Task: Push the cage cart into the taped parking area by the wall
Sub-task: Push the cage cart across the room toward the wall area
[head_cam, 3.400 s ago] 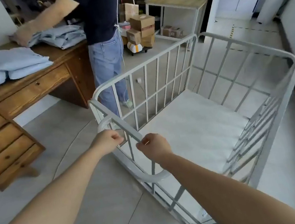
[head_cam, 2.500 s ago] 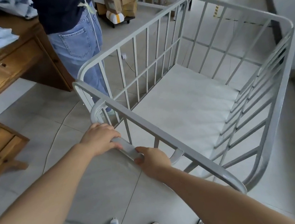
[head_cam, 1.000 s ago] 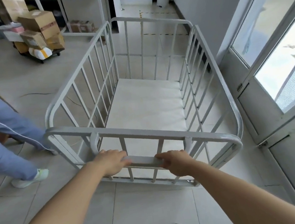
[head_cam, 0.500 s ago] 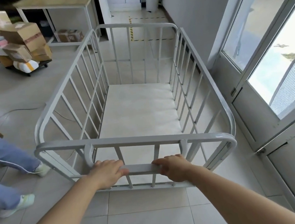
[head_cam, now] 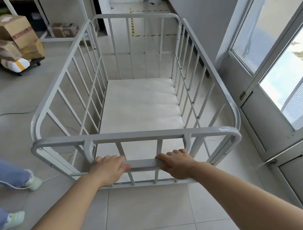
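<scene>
Round one handle: left-hand grip, right-hand grip | one cage cart

Glossy white-painted metal cage cart on smooth matt floor tiles; brown cardboard boxes.

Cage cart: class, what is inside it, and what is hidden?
Inside the cage cart only its floor panel shows, no load. The panel's near edge is partly hidden by the handle bar and the left hand and right hand gripping it.
</scene>
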